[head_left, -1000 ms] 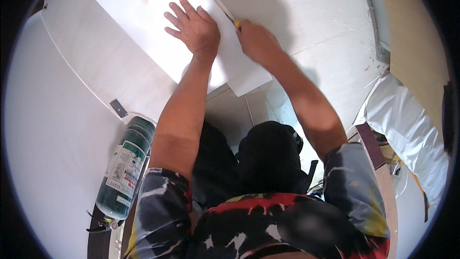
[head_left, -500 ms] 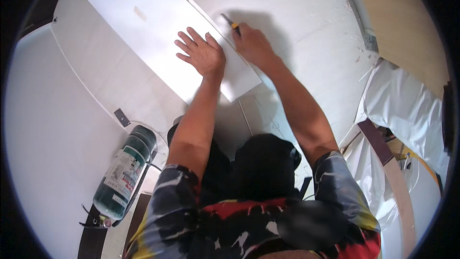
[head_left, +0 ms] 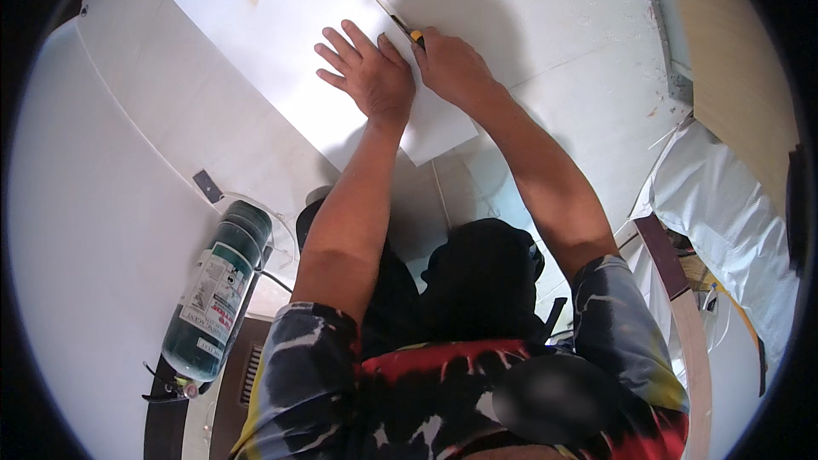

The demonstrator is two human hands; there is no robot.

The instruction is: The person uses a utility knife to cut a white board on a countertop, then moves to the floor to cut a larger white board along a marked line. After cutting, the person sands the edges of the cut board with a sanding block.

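This looks like a room serving as a work site, perhaps one being fitted out; the kind of building cannot be told. The pale floor (head_left: pixel 579 25), crossed by straight seams and marked with small specks at the right, serves as the work surface: a large white board (head_left: pixel 281 60) lies on it, and the right hand (head_left: pixel 453 66) grips a cutter (head_left: pixel 417 37) at its edge. White sheeting (head_left: pixel 724 196) hangs in folds beside a plywood-coloured panel (head_left: pixel 741 60), and a dark green cylinder (head_left: pixel 213 290) with a label rests by the white wall (head_left: pixel 94 204).
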